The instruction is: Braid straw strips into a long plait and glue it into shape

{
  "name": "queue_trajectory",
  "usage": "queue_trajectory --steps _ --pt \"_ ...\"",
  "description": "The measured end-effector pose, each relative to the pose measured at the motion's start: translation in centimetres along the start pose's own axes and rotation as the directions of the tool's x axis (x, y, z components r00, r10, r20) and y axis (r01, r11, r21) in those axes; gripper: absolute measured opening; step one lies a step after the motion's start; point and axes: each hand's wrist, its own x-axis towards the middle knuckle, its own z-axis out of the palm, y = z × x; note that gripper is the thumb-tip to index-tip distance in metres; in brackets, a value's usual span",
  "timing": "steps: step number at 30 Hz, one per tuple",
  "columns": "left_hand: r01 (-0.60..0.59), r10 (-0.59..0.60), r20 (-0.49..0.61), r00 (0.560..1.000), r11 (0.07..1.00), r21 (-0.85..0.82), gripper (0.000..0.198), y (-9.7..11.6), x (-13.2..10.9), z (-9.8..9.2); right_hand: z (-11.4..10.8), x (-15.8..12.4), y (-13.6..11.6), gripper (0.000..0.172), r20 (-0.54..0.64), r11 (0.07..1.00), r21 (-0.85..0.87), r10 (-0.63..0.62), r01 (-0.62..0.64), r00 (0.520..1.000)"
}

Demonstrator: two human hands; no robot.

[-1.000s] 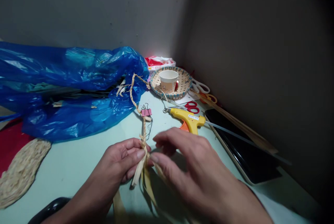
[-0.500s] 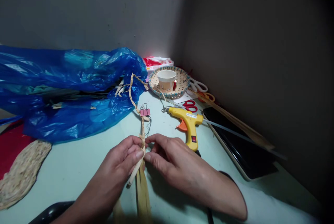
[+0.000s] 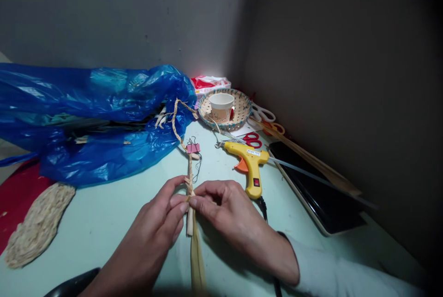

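My left hand (image 3: pixel 166 223) and my right hand (image 3: pixel 226 207) meet at the near end of a thin straw braid (image 3: pixel 190 168). Both are closed, thumbs and fingers pinching the pale strands right where the plait ends. Below the fingertips a short pale strand (image 3: pixel 190 223) points toward me, and a long flat yellowish strip (image 3: pixel 197 260) runs down to the bottom edge. A pink binder clip (image 3: pixel 193 148) grips the braid farther up, and beyond it the plait bends toward the blue bag. Exactly how the strands cross under my fingers is hidden.
A yellow glue gun (image 3: pixel 254 168) lies to the right, with red scissors (image 3: pixel 252 140) behind. A woven basket (image 3: pixel 203 119) holds a paper cup (image 3: pixel 221 103). Left are a blue plastic bag (image 3: pixel 86 163) and a coiled woven piece (image 3: pixel 41 225). A black tablet (image 3: pixel 311 191) lies far right.
The short pale strand has swung from slanting left to hanging straight beneath the braid. My right hand has turned and drawn in slightly, its fingertips now meeting the left hand's.
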Motion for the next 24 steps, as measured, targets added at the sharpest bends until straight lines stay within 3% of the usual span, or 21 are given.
queue_trajectory --steps 3,8,15,20,22,24 --pt "-0.073 0.069 0.024 0.997 0.971 0.226 0.044 0.1 -0.1 -0.3 0.2 -0.1 0.0 0.021 0.005 0.996 0.084 0.027 -0.027 1.0" --pt "-0.177 0.199 0.001 0.98 0.868 0.463 0.022 0.6 -0.2 -0.7 0.2 -0.2 -0.1 0.015 0.022 0.979 0.2 0.043 -0.047 0.999" --pt "-0.227 0.314 -0.021 0.949 0.729 0.646 0.018 1.8 -0.2 -1.3 0.3 0.0 -0.2 0.019 0.022 0.982 0.191 0.004 -0.008 1.0" --pt "-0.199 0.311 -0.063 0.948 0.735 0.648 0.019 1.8 -0.9 -0.6 0.1 -0.2 -0.4 0.024 0.009 0.991 0.135 0.003 -0.005 1.0" --pt "-0.284 0.422 -0.064 0.904 0.705 0.65 0.016 1.2 -1.3 0.0 0.0 -0.3 -0.3 0.026 0.047 0.982 0.191 -0.001 -0.008 0.999" --pt "-0.398 0.57 -0.074 0.818 0.656 0.641 0.013 0.2 -1.6 0.7 -0.1 -0.3 -0.2 0.028 0.081 0.971 0.24 -0.023 0.003 0.996"
